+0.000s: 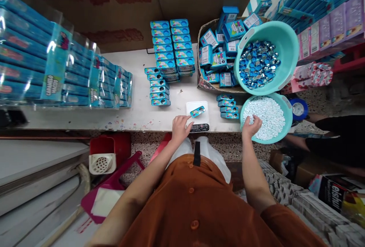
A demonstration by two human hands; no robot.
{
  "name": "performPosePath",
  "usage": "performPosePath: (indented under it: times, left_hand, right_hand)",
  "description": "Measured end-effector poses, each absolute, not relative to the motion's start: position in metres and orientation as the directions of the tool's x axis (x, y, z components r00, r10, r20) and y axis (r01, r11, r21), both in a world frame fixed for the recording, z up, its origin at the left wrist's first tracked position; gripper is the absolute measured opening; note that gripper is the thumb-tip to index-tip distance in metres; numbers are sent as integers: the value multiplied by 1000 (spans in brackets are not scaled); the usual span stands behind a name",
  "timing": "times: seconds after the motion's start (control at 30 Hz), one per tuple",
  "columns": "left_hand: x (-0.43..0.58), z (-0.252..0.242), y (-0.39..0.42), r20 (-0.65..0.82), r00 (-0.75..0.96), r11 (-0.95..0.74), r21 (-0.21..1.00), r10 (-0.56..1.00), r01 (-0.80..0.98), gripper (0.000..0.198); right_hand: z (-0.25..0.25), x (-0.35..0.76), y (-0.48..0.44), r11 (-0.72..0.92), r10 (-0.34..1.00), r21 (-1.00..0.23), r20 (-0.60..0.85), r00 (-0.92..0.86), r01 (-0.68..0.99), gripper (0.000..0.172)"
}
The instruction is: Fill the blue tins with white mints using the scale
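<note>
A white digital scale (207, 115) lies on the bench, and a small blue box with a round opening (197, 111) rests at a slant on it. A white piece shows at the box's right end. At the scale's left edge is my left hand (180, 128), fingers stretched and thumb apart, fingertips close to the box; whether they touch it I cannot tell. My right hand (251, 126) is over the small white candies (269, 117) in the lower turquoise basin (288, 127). Its fingers are curled in toward the thumb, and anything between them is hidden.
Stacked blue boxes (182, 45) stand behind the scale, with a short row (228, 106) right of it. A carton (203, 83) of blue boxes adjoins an upper basin (292, 64) of shiny metal-and-blue pieces. Wrapped packs (54, 64) line the left. Another person's arm (296, 140) shows at right.
</note>
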State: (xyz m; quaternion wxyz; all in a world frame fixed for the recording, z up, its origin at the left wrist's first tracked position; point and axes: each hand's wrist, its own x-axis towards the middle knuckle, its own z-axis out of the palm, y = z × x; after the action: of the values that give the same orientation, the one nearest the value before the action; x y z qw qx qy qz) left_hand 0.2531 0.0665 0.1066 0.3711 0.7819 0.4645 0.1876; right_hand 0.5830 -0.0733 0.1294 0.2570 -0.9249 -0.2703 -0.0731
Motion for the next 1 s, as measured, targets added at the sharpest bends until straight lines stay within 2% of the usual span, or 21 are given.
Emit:
performPosePath:
  times: [0.07, 0.13, 0.4, 0.63, 0.8, 0.9, 1.0]
  left_hand:
    - [275, 110, 74, -26, 523, -337, 737, 852, 586, 33]
    - [292, 111, 81, -2, 526, -367, 713, 850, 597, 31]
    - [311, 105, 94, 19, 593, -489, 589, 805, 643, 25]
    - [318, 108, 90, 33, 609, -516, 570, 792, 640, 22]
    - [329, 112, 92, 36, 523, -445, 578, 852, 684, 17]
    - [334, 113, 95, 32, 509, -434, 569, 860, 698, 18]
    - [339, 113, 94, 45, 518, -449, 566, 854, 691, 20]
  right_hand:
    - [126, 605, -93, -754, 519, -326, 235, 822, 570, 42]
    - [121, 616, -105, -756, 568, -272, 177, 804, 595, 49]
    - [106, 628, -115, -760, 604, -258, 56, 795, 596, 40]
    - [108, 645, -119, -732, 565, -464, -6, 825, 499, 41]
    - [108, 653, -121, -753, 339, -618, -66, 939, 228, 47]
    - [110, 656, -120, -684, 209, -728, -132, 969, 48, 52]
    - [116, 657, -119, -616, 146, -787, -155, 977, -32, 56]
